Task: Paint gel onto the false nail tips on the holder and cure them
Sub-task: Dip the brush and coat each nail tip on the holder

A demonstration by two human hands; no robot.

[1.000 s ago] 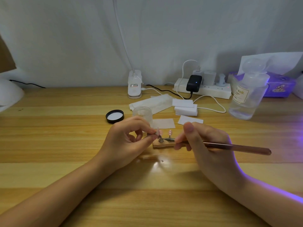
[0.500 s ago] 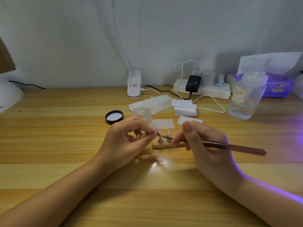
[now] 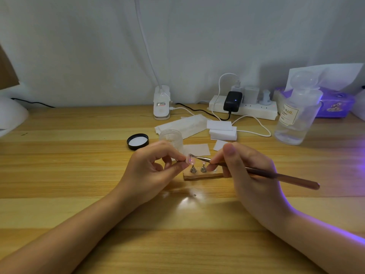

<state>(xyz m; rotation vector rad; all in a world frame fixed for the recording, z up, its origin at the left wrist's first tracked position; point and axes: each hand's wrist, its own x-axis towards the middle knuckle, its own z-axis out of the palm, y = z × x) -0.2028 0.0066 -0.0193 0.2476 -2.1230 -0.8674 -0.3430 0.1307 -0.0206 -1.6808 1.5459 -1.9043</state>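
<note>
The left hand (image 3: 154,171) pinches a pink nail tip (image 3: 190,161) between thumb and forefinger, just above the wooden holder (image 3: 201,175). The right hand (image 3: 248,173), fingers curled around a gel brush (image 3: 262,173), sets its bristles on that tip. Behind the holder stand an open jar (image 3: 171,137) and black lid (image 3: 137,141).

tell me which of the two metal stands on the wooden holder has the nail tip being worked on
The left stand: the left hand pinches its pink nail tip and the brush tip touches it. The right stand is untouched.
</note>
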